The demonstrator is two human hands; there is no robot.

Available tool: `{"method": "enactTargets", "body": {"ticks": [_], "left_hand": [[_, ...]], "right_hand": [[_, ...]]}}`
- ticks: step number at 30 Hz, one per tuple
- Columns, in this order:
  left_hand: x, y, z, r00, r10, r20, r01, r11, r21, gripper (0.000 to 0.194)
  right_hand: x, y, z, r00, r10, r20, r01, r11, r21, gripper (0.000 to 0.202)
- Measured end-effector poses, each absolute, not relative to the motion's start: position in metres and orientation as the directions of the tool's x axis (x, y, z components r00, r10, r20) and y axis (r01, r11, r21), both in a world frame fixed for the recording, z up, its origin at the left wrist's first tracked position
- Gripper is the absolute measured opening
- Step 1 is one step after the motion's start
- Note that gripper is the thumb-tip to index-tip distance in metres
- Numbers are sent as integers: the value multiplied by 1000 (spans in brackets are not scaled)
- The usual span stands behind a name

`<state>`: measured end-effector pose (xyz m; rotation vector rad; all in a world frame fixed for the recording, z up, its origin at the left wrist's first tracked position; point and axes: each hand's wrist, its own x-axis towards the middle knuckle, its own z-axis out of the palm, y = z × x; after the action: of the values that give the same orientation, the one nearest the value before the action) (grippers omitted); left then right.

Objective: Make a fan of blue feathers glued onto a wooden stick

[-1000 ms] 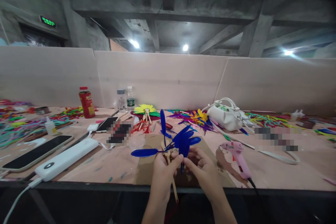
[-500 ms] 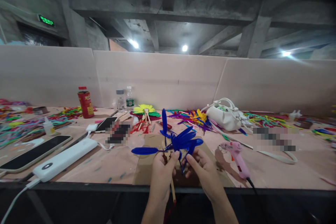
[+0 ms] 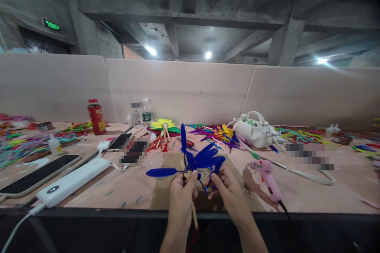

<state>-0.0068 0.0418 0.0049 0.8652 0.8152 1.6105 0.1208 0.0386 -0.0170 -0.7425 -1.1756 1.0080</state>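
Observation:
My left hand [image 3: 183,187] is closed around a wooden stick [image 3: 194,215] with a red tassel hanging at its lower end. Blue feathers [image 3: 204,155] fan out from the top of this stick, one pointing up and one reaching out to the left. Between the thumb and fingers of my right hand [image 3: 225,185] is a separate blue feather [image 3: 218,166], close to the right side of the fan. A brown cardboard sheet [image 3: 162,195] lies on the table under both hands. My fingers partly hide where the feathers meet the stick.
A pink hot glue gun [image 3: 267,178] lies right of the cardboard. Behind are a yellow feather fan [image 3: 163,124], loose coloured feathers [image 3: 213,132] and a white handbag [image 3: 252,131]. At left are a white power bank [image 3: 74,178], phones [image 3: 41,174] and a red bottle [image 3: 96,118].
The stick with the blue feathers has shifted slightly left with my left hand. The gap between it and the feather in my right hand is wider.

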Motion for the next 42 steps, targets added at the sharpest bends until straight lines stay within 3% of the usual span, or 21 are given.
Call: {"method": "enactTargets", "body": {"ticks": [10,16,25,29,33,38,42], "left_hand": [[-12,44,4,-329,937,122,-491,-280,825,47],[-8,56,2,-322,940,111,-425,-248,871,39],[-6,55,12,-278,952,128,-491,-255,833,47],[-4,39,18,-224,970,97,-533,-205,821,49],[4,30,15,-209,973,97,-548,-199,813,47],[10,29,12,-124,980,157,-570,-199,797,45],[4,33,14,-160,981,109,-643,-187,743,45]], "right_hand": [[127,46,-22,221,895,389,-234,435,-869,37],[127,43,-20,322,851,415,-258,501,-826,32],[131,41,-28,413,753,512,-257,636,-728,19],[128,33,-24,417,614,670,-103,765,-636,8],[124,28,-20,345,491,800,83,833,-547,15],[125,28,-19,373,587,719,143,729,-670,6],[125,26,-16,422,685,594,155,591,-792,15]]}}
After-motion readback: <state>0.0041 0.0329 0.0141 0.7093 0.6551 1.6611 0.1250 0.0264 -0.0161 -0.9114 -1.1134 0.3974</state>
